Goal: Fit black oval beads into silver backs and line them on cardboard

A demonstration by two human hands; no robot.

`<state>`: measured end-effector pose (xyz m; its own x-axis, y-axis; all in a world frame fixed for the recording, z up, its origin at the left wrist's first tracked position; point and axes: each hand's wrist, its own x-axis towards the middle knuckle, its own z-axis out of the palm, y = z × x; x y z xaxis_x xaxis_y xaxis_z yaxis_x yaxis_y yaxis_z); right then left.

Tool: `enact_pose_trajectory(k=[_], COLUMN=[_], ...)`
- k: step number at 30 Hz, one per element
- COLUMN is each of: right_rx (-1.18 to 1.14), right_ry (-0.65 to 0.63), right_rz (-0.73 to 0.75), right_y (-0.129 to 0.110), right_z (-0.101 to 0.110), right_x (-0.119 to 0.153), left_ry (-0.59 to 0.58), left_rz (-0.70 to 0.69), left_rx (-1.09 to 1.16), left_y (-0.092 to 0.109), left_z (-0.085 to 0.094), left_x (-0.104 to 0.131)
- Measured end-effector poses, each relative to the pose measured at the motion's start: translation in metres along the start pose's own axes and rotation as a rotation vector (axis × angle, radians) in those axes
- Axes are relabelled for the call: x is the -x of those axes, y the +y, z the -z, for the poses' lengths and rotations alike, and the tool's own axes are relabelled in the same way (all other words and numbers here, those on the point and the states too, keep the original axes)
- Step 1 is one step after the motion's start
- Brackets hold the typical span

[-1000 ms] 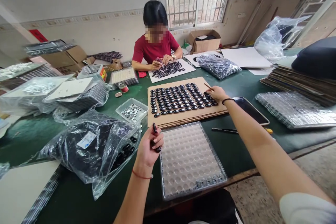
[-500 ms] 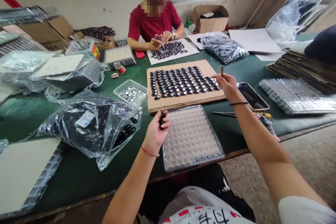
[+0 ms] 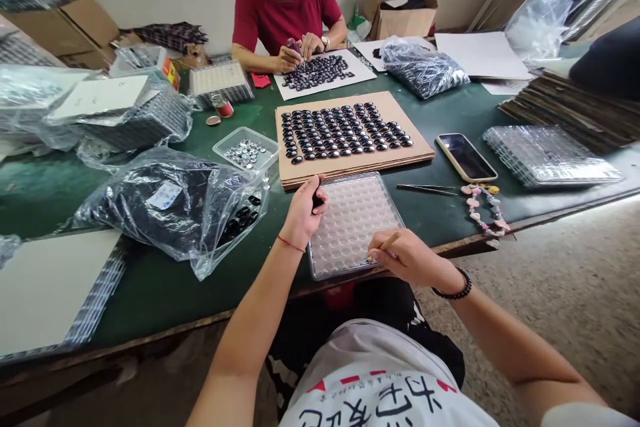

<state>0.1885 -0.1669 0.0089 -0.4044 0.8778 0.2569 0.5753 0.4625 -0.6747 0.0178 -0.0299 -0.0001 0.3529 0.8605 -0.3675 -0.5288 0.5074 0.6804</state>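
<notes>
My left hand [image 3: 304, 212] is closed around black shiny oval pieces [image 3: 317, 201], partly hidden by the fingers, at the left edge of a clear plastic tray [image 3: 345, 213] with rows of round pockets. My right hand [image 3: 413, 259] pinches a thin wooden stick [image 3: 391, 241]; its lower end is over the tray's near right part, where small shiny bits lie along the near edge. Whether the stick touches them I cannot tell. Beyond the tray, rows of black ovals with pale highlights [image 3: 342, 153] lie on a stack of brown cardboard [image 3: 410, 123].
A shallow plastic box [image 3: 245, 151] of silvery pieces and a bag of black ovals [image 3: 150, 197] lie left. Tweezers [image 3: 427, 189], a phone [image 3: 467, 157] and a beaded bracelet [image 3: 484, 208] lie right. Opposite, a person in a red shirt [image 3: 285, 10] works on small dark pieces.
My right hand has come from the cardboard's right edge down to the tray's near right part, stick still pinched. My left hand stays by the tray with its pieces. The view has tilted down.
</notes>
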Motion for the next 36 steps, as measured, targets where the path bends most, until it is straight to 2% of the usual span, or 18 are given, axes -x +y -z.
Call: enact_pose_trajectory(k=[3, 6, 10, 14, 18, 24, 29, 33, 36], right_rx=[0.022, -0.004, 0.002, -0.032, -0.030, 0.061, 0.121, 0.125, 0.119], right_ry=[-0.020, 0.007, 0.115, 0.129, 0.144, 0.265, 0.385, 0.484, 0.496], right_rz=[0.060, 0.149, 0.209, 0.251, 0.278, 0.280, 0.302, 0.279, 0.262], right_y=[-0.008, -0.006, 0.015, 0.035, 0.041, 0.048, 0.052, 0.052, 0.052], right_z=[0.008, 0.020, 0.030, 0.025, 0.014, 0.004, 0.000, -0.001, -0.001], right_x=[-0.007, -0.030, -0.081, -0.116, -0.109, -0.100, -0.104, -0.100, -0.098], left_ry=[-0.042, -0.062, -0.064, 0.020, 0.085, -0.019, 0.001, -0.065, -0.082], left_rz=[-0.052, -0.108, -0.238, -0.361, -0.431, -0.332, -0.377, -0.432, -0.463], left_rx=[-0.074, -0.216, -0.500, -0.696, -0.857, -1.123, -1.274, -1.341, -1.349], left_y=[-0.001, -0.002, -0.003, -0.002, 0.003, 0.009, 0.010, 0.007, 0.005], left_z=[0.000, -0.002, -0.001, 0.006, 0.011, 0.004, 0.003, 0.005, 0.005], left_x=[0.001, 0.004, 0.005, 0.001, 0.000, 0.006, 0.008, 0.008, 0.008])
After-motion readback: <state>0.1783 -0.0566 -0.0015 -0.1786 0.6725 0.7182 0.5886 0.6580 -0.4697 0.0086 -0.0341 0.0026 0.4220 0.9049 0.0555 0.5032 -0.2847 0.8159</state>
